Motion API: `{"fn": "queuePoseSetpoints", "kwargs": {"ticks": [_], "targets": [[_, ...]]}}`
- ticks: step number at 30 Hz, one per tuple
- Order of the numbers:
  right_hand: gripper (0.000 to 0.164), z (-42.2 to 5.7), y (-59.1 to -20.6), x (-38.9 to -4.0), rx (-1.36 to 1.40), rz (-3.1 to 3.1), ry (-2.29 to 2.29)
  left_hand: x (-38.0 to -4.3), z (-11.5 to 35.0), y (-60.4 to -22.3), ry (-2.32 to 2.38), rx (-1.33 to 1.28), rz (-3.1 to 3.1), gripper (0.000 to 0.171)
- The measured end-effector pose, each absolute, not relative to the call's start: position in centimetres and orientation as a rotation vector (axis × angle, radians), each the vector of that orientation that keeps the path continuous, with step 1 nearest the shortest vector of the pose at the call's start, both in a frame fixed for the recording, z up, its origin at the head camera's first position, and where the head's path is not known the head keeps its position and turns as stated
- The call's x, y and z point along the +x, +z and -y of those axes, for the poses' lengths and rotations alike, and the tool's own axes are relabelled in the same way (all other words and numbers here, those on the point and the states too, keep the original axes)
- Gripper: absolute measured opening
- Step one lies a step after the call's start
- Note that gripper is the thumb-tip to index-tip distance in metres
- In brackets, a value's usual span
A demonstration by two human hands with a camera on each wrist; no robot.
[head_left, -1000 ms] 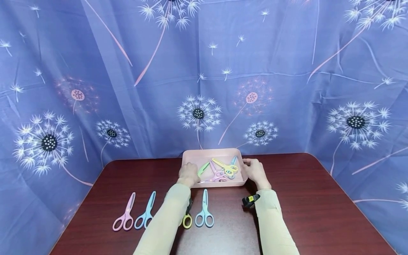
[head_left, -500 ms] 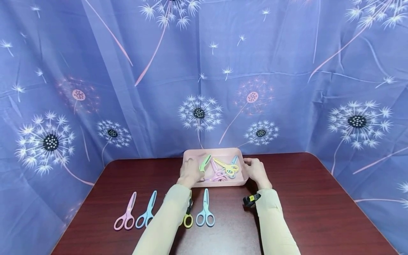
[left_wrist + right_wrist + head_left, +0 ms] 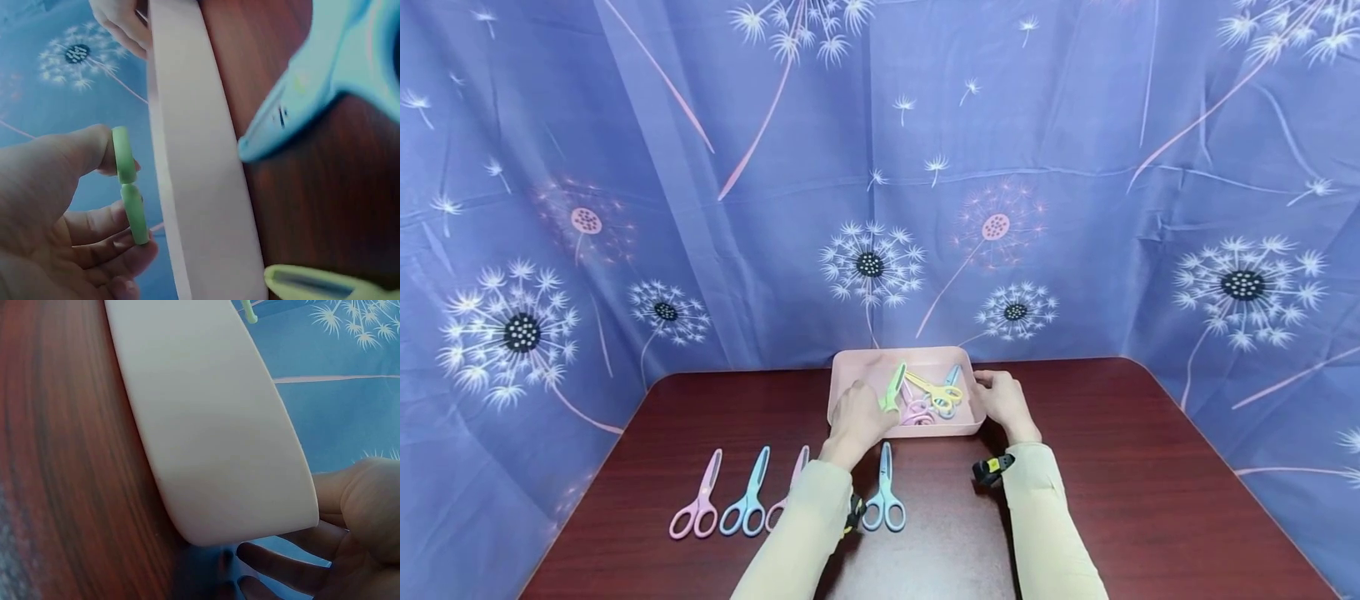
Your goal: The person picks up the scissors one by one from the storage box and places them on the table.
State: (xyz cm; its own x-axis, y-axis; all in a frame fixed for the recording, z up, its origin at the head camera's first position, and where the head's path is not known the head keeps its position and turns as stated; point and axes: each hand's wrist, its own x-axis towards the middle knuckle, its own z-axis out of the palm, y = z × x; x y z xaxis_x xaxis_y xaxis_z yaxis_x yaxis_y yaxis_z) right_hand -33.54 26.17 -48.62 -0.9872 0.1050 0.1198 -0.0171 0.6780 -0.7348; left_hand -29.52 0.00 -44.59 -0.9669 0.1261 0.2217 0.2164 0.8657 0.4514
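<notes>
My left hand [image 3: 859, 417] pinches a pair of green scissors [image 3: 893, 388] over the pink tray [image 3: 943, 431], blades pointing up and away. In the left wrist view, the scissors' green handles [image 3: 124, 156] sit between thumb and fingers, above the tray's rim. My right hand [image 3: 1004, 407] holds the tray's right end, thumb at the rim and fingers around the outer side. Inside the tray lie yellow scissors [image 3: 942, 392], blue scissors [image 3: 952, 379] and pink scissors [image 3: 916, 408], overlapping one another.
On the dark red table [image 3: 1150, 500], pink scissors [image 3: 703, 493], blue scissors [image 3: 748, 498], more pink scissors [image 3: 801, 468] and more blue scissors [image 3: 885, 487] lie in a row. Yellow-green scissors [image 3: 319, 284] show in the left wrist view. A blue dandelion curtain [image 3: 775, 275] hangs behind.
My left hand has risen from the tray's left end and moved right, bringing the green scissors with it. My right hand has stayed at the tray's right end.
</notes>
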Motion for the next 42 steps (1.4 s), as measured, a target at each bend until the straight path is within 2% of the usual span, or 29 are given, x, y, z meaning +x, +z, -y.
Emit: {"fn": "queuePoseSetpoints", "kwargs": {"ticks": [11, 22, 42], "targets": [[0.034, -26.0, -48.6, -33.5, -0.039, 2.741, 1.185, -25.3, -0.6, -44.1, -0.864, -0.244, 2.826, 0.033], [0.034, -26.0, -48.7, -33.6, -0.055, 2.75, 1.183, -20.6, -1.5, -45.2, -0.898, -0.241, 2.826, 0.029], [0.035, -26.1, -48.6, -33.5, -0.061, 2.758, 1.159, -17.6, -3.4, -46.0, -0.628, -0.223, 2.825, 0.027]]}}
